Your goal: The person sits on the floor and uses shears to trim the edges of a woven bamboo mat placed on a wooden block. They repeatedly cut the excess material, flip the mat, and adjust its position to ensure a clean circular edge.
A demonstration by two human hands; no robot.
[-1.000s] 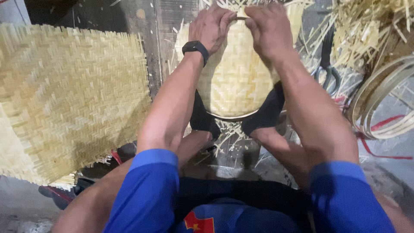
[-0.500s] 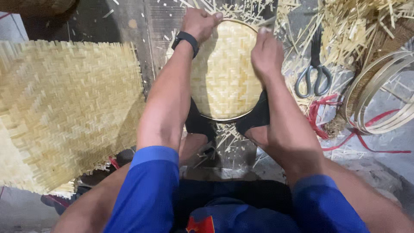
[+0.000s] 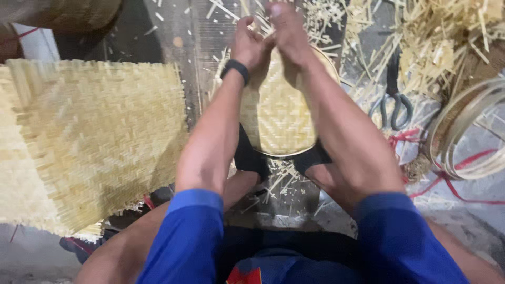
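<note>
Two hands: brought together at the far rim of the basket (image 3: 279, 118), side by side and touching.
Left hand (image 3: 251, 44): fingers curled onto the far edge of the basket; black wristband (image 3: 235, 68) worn on the wrist.
Right hand (image 3: 286, 31): closed on the same far edge, just right of the left hand; fingertips blurred.
Basket: round, woven, pale; held below the hands, between the forearms, its near edge clamped between two black-socked feet (image 3: 251, 158).
Mat (image 3: 89, 142): large woven sheet, laid well left of the left arm.
Scissors (image 3: 392, 102): dark-handled, lying right of the right forearm.
Hoops (image 3: 468, 131): stacked thin rings, far right of the right hand, beside red string (image 3: 447, 181).
Scraps (image 3: 436, 42): loose strips piled right of the hands.
</note>
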